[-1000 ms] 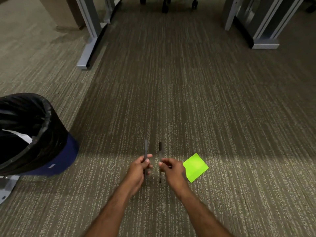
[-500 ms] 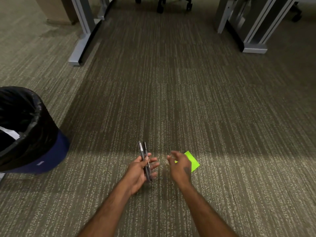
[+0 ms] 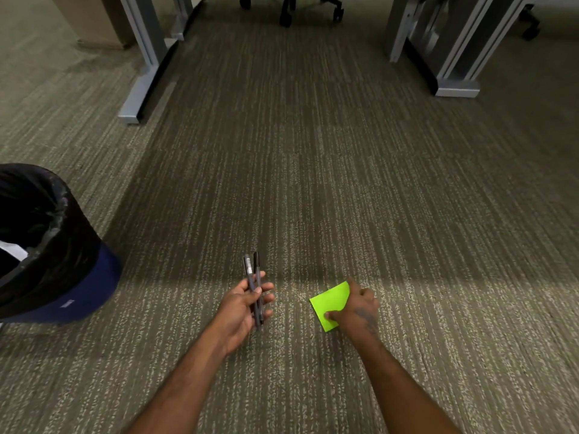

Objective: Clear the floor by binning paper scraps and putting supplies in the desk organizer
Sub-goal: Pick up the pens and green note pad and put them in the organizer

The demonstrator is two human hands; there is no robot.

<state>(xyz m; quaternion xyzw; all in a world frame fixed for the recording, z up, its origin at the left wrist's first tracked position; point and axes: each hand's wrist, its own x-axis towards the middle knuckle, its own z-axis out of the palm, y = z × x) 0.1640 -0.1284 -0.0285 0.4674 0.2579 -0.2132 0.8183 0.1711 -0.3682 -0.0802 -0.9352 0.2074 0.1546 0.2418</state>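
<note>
On the carpeted floor (image 3: 313,183), low and central: two hands at work.

Left hand (image 3: 242,305) curled around two dark pens (image 3: 254,283), tips pointing away, held clear of the carpet. Right hand (image 3: 360,310) pinching the near-right edge of a green sticky note (image 3: 329,300), thumb on top, note touching the floor. Bin (image 3: 62,245) with black liner at the far left, white paper scrap (image 3: 12,250) inside.

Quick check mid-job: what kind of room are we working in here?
Most likely an office: striped commercial carpet, metal desk legs on both sides, and the wheeled base of an office chair at the far end.
</note>
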